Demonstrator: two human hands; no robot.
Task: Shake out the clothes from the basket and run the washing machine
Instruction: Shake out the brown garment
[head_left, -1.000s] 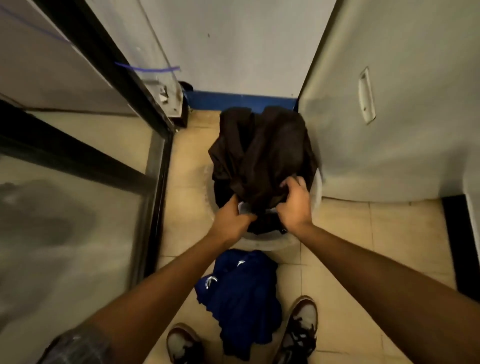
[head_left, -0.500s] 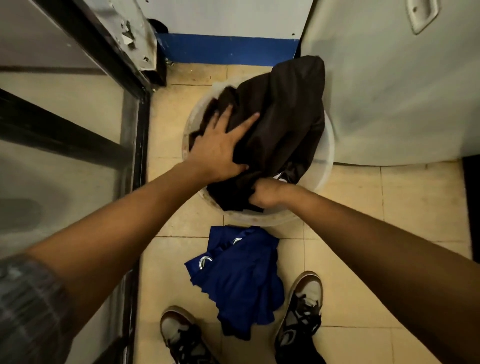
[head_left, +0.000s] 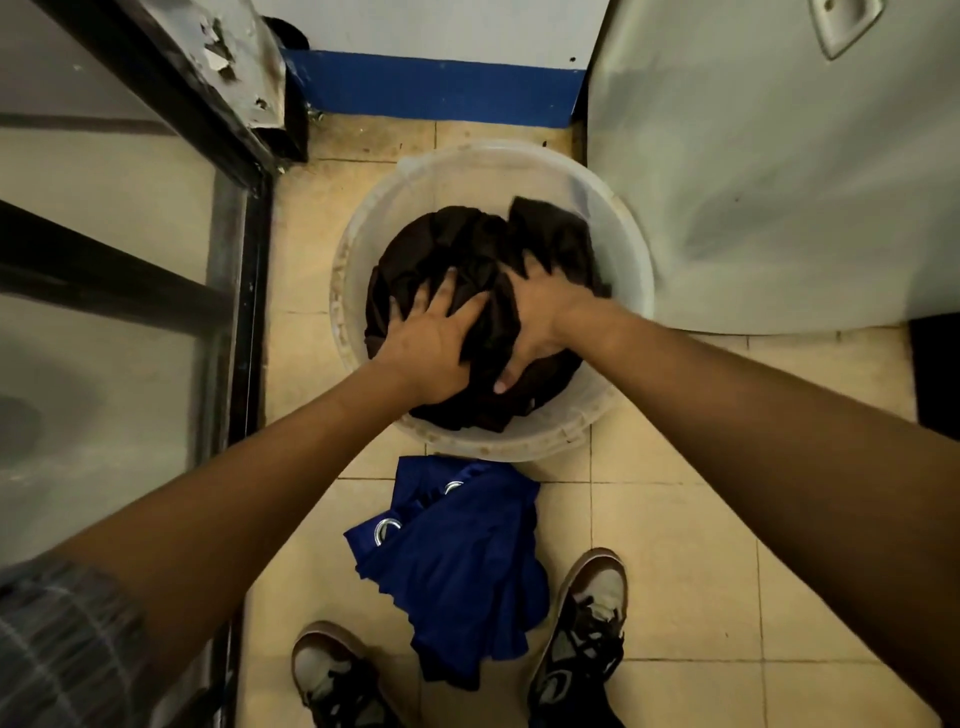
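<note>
Down inside the translucent round basket (head_left: 631, 270) on the tiled floor, both hands dig curled fingers into the dark brown garment (head_left: 467, 244): left hand (head_left: 434, 340), right hand (head_left: 540, 312) gripping folds.

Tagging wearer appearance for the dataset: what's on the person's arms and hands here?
Both hands, left hand and right hand, are bare: no gloves, rings or watch visible. Both forearms are uncovered. A grey plaid short sleeve shows at the left upper arm; the right arm's sleeve is out of frame.
</note>
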